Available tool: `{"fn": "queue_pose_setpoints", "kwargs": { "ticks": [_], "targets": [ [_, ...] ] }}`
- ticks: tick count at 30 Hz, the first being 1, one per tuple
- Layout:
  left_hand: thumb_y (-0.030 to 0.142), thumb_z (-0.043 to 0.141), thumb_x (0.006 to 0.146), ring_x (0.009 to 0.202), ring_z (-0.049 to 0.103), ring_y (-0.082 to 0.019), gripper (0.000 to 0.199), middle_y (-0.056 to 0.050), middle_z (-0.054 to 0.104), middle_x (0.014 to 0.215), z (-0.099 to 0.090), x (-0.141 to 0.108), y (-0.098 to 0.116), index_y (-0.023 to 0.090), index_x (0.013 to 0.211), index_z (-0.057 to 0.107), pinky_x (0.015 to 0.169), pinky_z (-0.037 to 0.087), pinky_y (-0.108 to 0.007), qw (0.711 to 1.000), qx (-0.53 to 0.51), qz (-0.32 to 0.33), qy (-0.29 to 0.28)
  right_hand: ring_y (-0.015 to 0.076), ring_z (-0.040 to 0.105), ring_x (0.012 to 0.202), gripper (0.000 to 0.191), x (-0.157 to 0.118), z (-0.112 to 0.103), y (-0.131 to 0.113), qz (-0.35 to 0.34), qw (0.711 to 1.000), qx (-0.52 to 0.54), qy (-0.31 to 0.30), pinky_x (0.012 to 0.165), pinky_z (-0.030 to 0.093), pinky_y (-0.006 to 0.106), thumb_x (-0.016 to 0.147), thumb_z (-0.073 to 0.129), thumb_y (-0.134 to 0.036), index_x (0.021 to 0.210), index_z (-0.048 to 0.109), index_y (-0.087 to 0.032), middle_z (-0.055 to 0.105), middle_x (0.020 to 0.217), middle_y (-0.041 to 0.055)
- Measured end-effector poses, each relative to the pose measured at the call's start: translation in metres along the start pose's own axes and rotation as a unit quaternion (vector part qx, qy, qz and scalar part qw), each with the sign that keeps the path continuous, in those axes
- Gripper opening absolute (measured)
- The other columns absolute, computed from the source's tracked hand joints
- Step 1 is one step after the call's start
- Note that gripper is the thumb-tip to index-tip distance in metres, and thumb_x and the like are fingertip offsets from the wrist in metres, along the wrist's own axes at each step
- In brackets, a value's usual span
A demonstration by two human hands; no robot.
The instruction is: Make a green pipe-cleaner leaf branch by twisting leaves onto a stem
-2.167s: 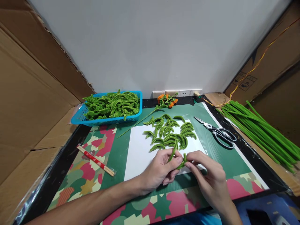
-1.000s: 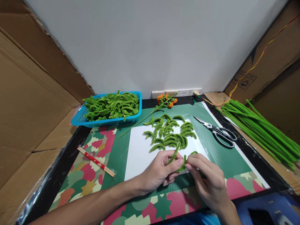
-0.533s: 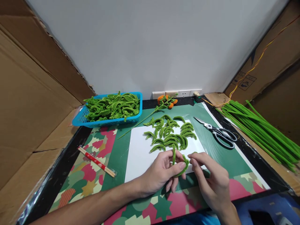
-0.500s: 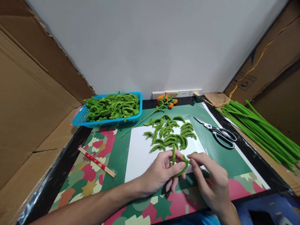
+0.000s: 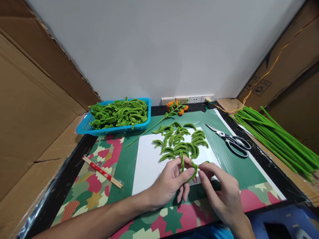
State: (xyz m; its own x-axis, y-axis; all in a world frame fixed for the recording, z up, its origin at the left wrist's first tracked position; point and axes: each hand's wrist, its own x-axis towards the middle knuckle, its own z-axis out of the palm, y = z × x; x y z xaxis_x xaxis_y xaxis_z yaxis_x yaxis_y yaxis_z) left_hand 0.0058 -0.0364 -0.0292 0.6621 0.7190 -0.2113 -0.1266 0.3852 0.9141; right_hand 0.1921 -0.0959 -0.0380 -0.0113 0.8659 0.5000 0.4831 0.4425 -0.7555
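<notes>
My left hand (image 5: 171,181) is closed around a bent green pipe cleaner (image 5: 182,162), with one end standing up past the fingers and the other curving toward the right. At that curved end, the thumb and index finger of my right hand (image 5: 220,187) pinch together; the exact contact at the tip is too small to see clearly. Just beyond both hands, several curved green pipe cleaner pieces (image 5: 183,146) lie in loose rows, mostly on a white sheet of paper (image 5: 146,166). Part of another green piece shows behind my right fingers.
A blue basket (image 5: 116,130) heaped with green pieces stands back left, beside an orange flower stem (image 5: 159,123). Scissors (image 5: 230,139) lie to the right, near long green pipe cleaners (image 5: 274,142). Wrapped chopsticks (image 5: 102,171) rest at left. Cardboard (image 5: 37,99) borders the table.
Both hands and the held pipe cleaner have shifted slightly left. The right fingertips stay at its curved end. The loose pieces lie as before.
</notes>
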Motion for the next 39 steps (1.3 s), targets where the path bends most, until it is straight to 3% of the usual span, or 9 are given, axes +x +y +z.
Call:
{"fn": "queue_pose_setpoints", "kwargs": {
  "ticks": [4,10,19,27,39],
  "targets": [
    [0.056,0.07,0.103,0.036,0.056,-0.009,0.041,0.012,0.053,0.052,-0.0003,-0.0002,-0.0015,0.022,0.108,0.049,0.033,0.042,-0.011,1.0,0.012,-0.001,0.0,0.0135,0.066,0.07,0.011,-0.0001,0.0011,0.0003,0.02,0.999,0.028,-0.025,0.066,0.051,0.025,0.107,0.06,-0.016,0.111,0.065,-0.025,0.068,0.085,-0.0021],
    [0.055,0.072,0.102,0.038,0.058,-0.009,0.04,0.009,0.057,0.059,-0.0013,-0.0015,-0.004,0.022,0.107,0.049,0.034,0.042,-0.013,0.999,0.031,0.002,0.012,0.013,0.064,0.069,0.01,0.0019,0.0009,-0.0014,0.069,0.995,0.058,-0.053,0.064,0.05,0.023,0.109,0.058,-0.023,0.1,0.064,-0.024,0.065,0.08,-0.0025],
    [0.056,0.066,0.104,0.038,0.053,-0.009,0.039,0.012,0.051,0.052,-0.0005,-0.0023,-0.002,0.023,0.108,0.046,0.036,0.038,-0.013,0.999,0.047,-0.013,-0.007,0.0114,0.062,0.064,0.016,0.0045,0.0035,-0.0041,0.092,0.992,0.068,-0.046,0.059,0.049,0.02,0.107,0.058,-0.025,0.092,0.064,-0.023,0.064,0.075,-0.0037],
    [0.057,0.069,0.103,0.041,0.046,-0.002,0.041,0.006,0.059,0.081,0.0019,-0.0034,0.0026,0.022,0.107,0.047,0.037,0.03,-0.013,0.999,0.044,-0.005,0.006,0.0122,0.063,0.062,0.016,0.0055,0.0039,-0.006,0.092,0.993,0.071,-0.029,0.059,0.051,0.021,0.104,0.06,-0.022,0.089,0.066,-0.021,0.066,0.074,-0.0022],
    [0.048,0.069,0.105,0.047,0.046,-0.002,0.034,0.005,0.057,0.085,0.0007,-0.0033,0.003,0.02,0.109,0.051,0.044,0.03,-0.018,0.999,0.049,0.014,0.015,0.0119,0.067,0.068,0.012,0.0021,0.0021,-0.0039,0.098,0.99,0.09,-0.041,0.065,0.053,0.02,0.108,0.061,-0.023,0.098,0.068,-0.024,0.07,0.08,-0.0027]
  ]
}}
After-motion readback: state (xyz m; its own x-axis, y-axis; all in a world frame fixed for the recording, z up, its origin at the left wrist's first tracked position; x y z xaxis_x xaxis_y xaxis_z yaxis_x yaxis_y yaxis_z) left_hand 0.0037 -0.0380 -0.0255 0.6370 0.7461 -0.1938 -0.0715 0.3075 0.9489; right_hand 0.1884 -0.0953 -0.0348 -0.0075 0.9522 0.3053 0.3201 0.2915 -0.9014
